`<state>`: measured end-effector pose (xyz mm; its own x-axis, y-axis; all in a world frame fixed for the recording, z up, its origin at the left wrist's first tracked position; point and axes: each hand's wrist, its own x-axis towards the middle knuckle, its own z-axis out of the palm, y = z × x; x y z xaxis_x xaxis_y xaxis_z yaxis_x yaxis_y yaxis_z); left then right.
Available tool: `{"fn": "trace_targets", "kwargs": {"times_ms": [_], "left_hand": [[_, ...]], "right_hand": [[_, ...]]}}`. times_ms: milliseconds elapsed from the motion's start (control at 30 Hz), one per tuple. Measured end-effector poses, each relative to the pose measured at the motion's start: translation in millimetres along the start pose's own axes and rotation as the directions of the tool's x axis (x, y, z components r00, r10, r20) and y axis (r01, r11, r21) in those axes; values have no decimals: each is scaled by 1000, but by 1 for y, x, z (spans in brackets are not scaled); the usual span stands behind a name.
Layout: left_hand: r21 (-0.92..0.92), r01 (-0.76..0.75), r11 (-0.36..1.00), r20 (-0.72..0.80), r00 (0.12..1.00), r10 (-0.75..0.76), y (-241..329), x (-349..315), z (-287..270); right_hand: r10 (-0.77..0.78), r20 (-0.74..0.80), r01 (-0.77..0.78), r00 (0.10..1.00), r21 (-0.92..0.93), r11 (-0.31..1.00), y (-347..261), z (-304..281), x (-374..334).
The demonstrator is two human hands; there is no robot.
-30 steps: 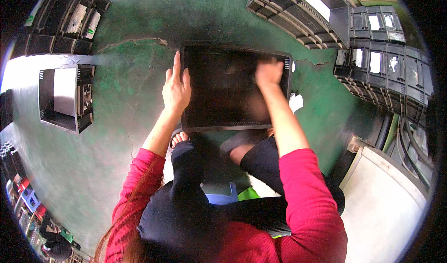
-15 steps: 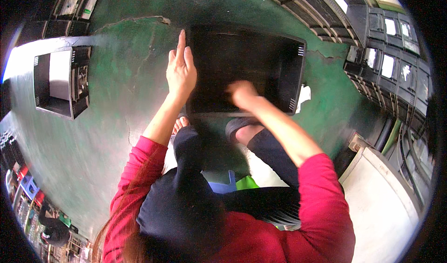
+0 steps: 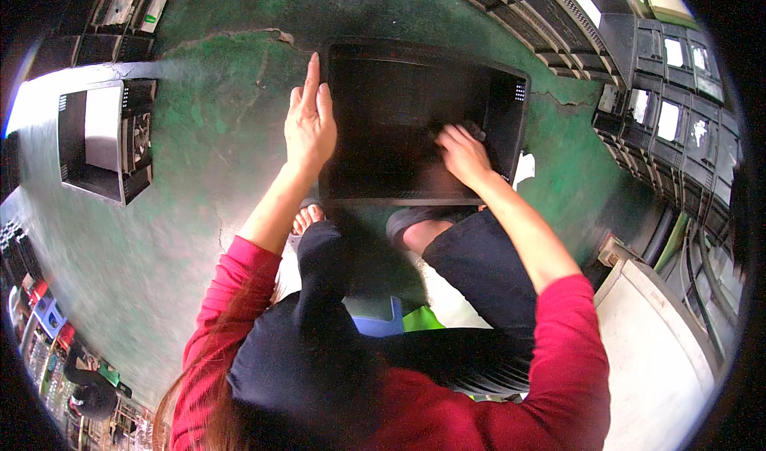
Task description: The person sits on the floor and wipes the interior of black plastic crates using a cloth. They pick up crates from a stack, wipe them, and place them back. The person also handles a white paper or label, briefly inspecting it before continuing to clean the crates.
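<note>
The crate point(image 3: 391, 108) sits on the floor point(image 3: 203, 152); the left grip point(image 3: 310, 132), partly spread at its left side, should steady it. The right grip point(image 3: 465, 156) curls inside, whether pinching anything I cannot tell; light, even pressure seems best.

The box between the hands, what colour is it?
The box is black; it shows best in the head view.

Cracked green floor point(image 3: 191, 156); white panel point(image 3: 650, 331) lower right.
</note>
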<state>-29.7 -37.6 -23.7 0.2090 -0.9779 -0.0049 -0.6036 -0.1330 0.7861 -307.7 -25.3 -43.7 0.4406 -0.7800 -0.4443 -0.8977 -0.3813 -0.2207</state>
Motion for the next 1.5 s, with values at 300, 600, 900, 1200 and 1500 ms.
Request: {"fn": "trace_targets", "kwargs": {"times_ms": [300,600,900,1200,1500], "left_hand": [[18,-63,998,-15,998,63,-1,2,1],[-4,10,1000,2,1000,-10,3,2,0],[34,-58,998,-23,998,59,0,4,-1],[55,-11,998,-41,999,13,1,1,3],[80,65,995,-28,998,-63,2,-2,5]], "right_hand": [[121,-612,4,782,198,980,-121,25,162],[-415,-56,408,908,336,849,-121,20,71],[42,-52,-43,998,-24,999,16,-9,85],[11,495,-13,869,1,1000,51,-12,-8],[-387,-41,319,921,650,690,-110,26,10]]}}
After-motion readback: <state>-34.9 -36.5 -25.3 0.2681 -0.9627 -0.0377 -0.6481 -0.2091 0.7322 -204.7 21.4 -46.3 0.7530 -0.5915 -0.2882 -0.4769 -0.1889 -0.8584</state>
